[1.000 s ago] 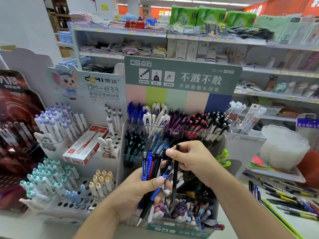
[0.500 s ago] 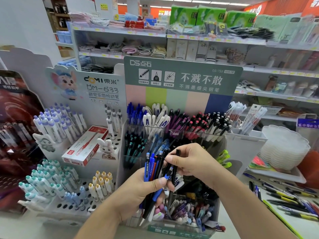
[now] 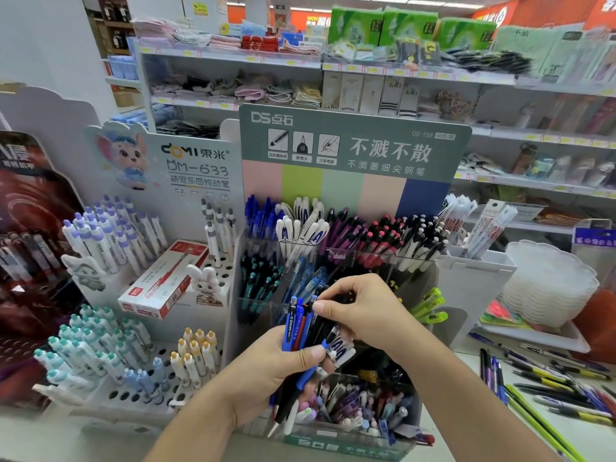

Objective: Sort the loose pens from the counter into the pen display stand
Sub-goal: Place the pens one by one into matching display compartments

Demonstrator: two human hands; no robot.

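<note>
My left hand [image 3: 270, 375] grips a bundle of pens [image 3: 301, 331], blue, red and black, held upright in front of the pen display stand [image 3: 353, 151]. My right hand [image 3: 360, 311] reaches into the top of that bundle and pinches a black pen among the others. The stand has clear tiered compartments filled with blue, white, purple, red-tipped and black pens. More loose pens [image 3: 553, 385] lie on the counter at the right.
A white DOMI pen rack [image 3: 140, 391] with a red pen box [image 3: 163, 281] on it stands at the left. A white bin [image 3: 476, 285] and a stack of white trays [image 3: 550, 285] sit at the right. Store shelves run behind.
My right hand has lowered the black pen it held above the bundle, down into the pens in my left hand. My left hand has stayed almost still.
</note>
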